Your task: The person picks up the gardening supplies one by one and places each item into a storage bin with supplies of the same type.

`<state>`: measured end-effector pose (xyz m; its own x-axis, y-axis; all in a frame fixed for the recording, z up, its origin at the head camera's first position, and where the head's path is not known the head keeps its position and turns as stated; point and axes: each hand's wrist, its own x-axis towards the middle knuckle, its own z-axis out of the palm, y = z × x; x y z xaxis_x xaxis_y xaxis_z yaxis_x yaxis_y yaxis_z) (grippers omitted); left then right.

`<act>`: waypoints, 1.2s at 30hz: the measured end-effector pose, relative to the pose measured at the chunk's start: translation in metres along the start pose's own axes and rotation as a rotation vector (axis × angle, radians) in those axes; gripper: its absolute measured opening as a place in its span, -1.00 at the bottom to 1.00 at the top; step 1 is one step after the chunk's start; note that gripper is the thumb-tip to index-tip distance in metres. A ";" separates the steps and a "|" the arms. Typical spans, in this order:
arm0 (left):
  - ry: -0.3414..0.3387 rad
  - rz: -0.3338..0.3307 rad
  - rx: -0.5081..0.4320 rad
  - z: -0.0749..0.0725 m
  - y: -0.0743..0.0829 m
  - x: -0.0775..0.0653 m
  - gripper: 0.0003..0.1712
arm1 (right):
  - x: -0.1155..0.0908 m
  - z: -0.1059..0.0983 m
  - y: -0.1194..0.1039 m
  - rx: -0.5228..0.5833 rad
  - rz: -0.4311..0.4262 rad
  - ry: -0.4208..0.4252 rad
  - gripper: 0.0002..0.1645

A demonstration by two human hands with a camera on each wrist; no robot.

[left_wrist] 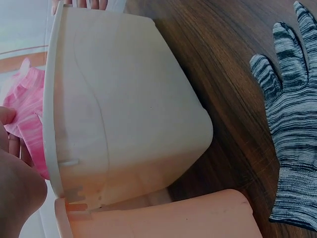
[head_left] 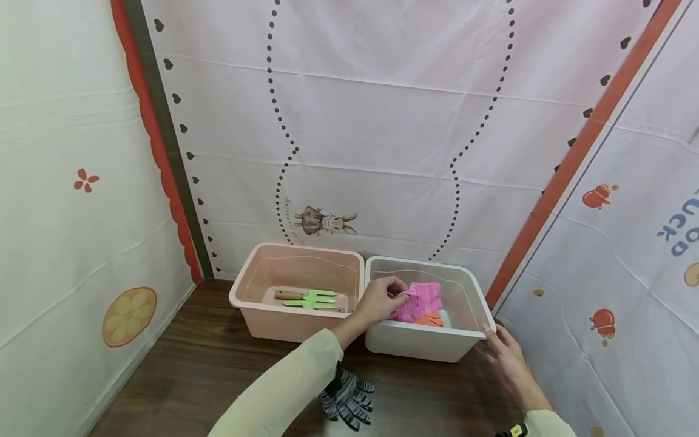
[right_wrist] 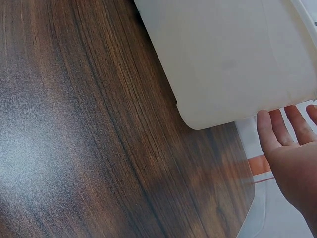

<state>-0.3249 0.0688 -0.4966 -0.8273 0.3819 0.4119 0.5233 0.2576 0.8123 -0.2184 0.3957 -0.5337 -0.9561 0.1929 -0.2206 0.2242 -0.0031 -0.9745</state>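
My left hand point(head_left: 381, 301) pinches a pink streaked knit glove point(head_left: 425, 300) over the white plastic bin point(head_left: 417, 343). Part of the glove hangs inside the bin, near its front wall. Beneath it lies an orange glove point(head_left: 433, 319), partly covered. At the bin's right end, my right hand point(head_left: 509, 359) holds the rim corner, thumb on top and fingers against the outer wall. The right wrist view shows those fingers point(right_wrist: 270, 131) touching the bin from outside. A black-and-white striped glove point(left_wrist: 294, 124) rests on the table in front of the bins.
Left of the white bin, touching it, stands a peach bin point(head_left: 273, 318) holding green garden hand forks point(head_left: 314, 297) with wooden handles. Both bins stand against a printed cloth wall point(head_left: 371, 121) at the back of the dark wooden table point(head_left: 202, 358). More cloth walls flank both sides.
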 end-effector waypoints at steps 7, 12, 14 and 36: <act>-0.032 -0.026 0.023 0.001 0.001 -0.001 -0.92 | 0.000 0.000 -0.001 -0.010 0.004 -0.003 -0.02; -0.037 -0.023 0.025 0.001 0.000 -0.002 -0.92 | 0.002 0.001 0.000 -0.011 -0.009 0.001 -0.04; -0.037 -0.035 0.025 0.001 -0.001 -0.003 -0.92 | 0.002 0.001 0.000 -0.010 -0.011 -0.001 -0.04; -0.091 0.002 0.054 0.005 -0.006 -0.006 -0.93 | 0.003 0.002 0.001 -0.004 0.010 0.028 -0.04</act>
<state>-0.3222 0.0698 -0.5058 -0.8056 0.4610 0.3721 0.5372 0.3036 0.7869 -0.2213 0.3939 -0.5358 -0.9482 0.2206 -0.2286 0.2340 -0.0015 -0.9722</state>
